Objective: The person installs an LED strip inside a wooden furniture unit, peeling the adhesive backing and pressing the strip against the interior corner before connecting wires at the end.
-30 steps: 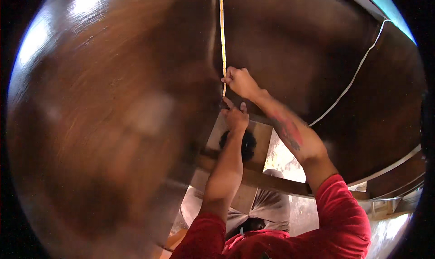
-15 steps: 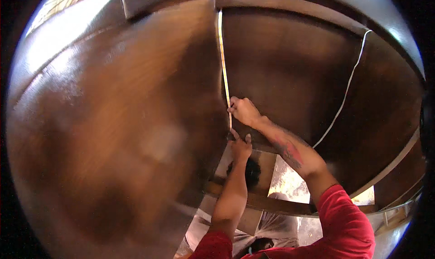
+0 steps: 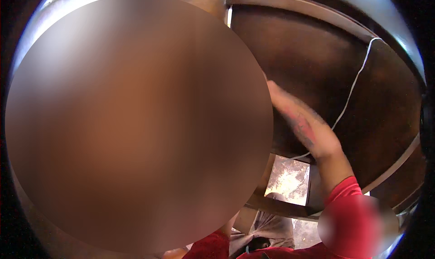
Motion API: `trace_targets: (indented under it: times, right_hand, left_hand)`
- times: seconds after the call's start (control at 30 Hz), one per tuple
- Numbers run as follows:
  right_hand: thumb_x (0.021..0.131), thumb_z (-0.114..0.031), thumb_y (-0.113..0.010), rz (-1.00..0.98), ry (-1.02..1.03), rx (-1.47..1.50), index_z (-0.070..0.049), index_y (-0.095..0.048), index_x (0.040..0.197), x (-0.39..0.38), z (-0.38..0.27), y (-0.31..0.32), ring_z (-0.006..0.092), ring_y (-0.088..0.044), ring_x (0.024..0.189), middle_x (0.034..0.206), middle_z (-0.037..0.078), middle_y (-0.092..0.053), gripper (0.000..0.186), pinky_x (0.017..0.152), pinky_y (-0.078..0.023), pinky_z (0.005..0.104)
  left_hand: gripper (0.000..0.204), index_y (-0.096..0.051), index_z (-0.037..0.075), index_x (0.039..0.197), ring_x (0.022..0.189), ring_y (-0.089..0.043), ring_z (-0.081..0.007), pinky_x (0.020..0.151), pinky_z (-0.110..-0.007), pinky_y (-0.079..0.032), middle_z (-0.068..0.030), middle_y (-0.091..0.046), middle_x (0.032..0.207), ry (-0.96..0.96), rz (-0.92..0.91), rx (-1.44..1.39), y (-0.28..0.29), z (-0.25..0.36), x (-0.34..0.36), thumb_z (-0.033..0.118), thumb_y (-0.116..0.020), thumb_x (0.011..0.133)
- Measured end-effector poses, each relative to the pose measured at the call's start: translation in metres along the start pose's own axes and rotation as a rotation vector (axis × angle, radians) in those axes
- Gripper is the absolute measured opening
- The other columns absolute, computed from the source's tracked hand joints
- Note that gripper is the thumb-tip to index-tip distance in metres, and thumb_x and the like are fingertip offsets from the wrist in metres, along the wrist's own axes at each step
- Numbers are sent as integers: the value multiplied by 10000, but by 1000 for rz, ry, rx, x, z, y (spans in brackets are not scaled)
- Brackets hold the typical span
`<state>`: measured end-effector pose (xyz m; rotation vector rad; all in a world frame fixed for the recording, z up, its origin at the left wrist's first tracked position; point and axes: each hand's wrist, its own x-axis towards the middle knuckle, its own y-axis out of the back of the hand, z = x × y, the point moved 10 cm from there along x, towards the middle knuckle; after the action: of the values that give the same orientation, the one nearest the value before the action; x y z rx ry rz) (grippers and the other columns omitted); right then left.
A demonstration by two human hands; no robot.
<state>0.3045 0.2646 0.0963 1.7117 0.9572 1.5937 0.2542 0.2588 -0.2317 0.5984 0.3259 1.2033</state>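
Note:
A large round blurred patch covers the left and middle of the head view and hides my left hand entirely; only my left red sleeve shows below it. From the lower right my right forearm reaches up and in, and the wrist end of my right hand meets the patch's edge. Its fingers are hidden, so what they hold or touch cannot be seen. The top end of a narrow pale strip shows in the corner of a dark brown wooden panel.
A thin white cord hangs across the panel on the right. Curved-looking wooden rails border the panel at the top. Below is a bright square opening. Grey-brown cloth lies near my body. A smaller blur covers my right shoulder.
My right forearm has moved up and to the right. Both hands were at the pale strip, the right above the left; a blurred patch now hides them and most of the strip.

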Motion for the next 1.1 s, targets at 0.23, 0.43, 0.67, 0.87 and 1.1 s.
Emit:
trace_targets:
  times: [0.23,0.43,0.67,0.87,1.1]
  right_hand:
    - [836,-146,-669,-115,-36,150,-52,-702,915,28,3,2,313,-678,684,794,173,-688,127,715,-537,440]
    - [835,-120,-652,6,-120,237,-46,-683,931,28,-5,43,339,-692,665,761,204,-686,125,732,-543,451]
    - [846,-112,-698,148,12,153,-8,-631,833,38,7,67,185,-618,462,607,110,-631,124,498,-477,346]
    - [815,-151,-716,169,-71,125,-54,-688,911,44,26,81,405,-666,870,871,203,-691,139,788,-524,471]
    - [885,-169,-708,283,-12,402,-32,-671,896,70,-1,105,161,-623,494,659,89,-648,142,453,-517,329]
  left_hand:
    - [920,-18,58,1561,1235,-473,-497,1041,-499,-416,-405,-347,1420,-105,174,95,9,2,7,495,-538,940]
    - [945,35,76,1560,1223,-488,-509,1004,-499,-454,-430,-312,1414,3,24,68,9,4,3,490,-546,941]
    - [956,12,4,1545,1227,-482,-512,1018,-475,-449,-421,-291,1430,4,-39,16,-8,8,4,470,-560,938]
    - [964,12,-40,1531,1312,-394,-500,1097,-457,-375,-415,-270,1450,-37,-10,79,-11,19,-2,463,-558,939]
    - [950,36,4,1543,1279,-427,-516,1064,-468,-417,-442,-209,1458,-51,17,3,-7,-7,17,467,-541,945]
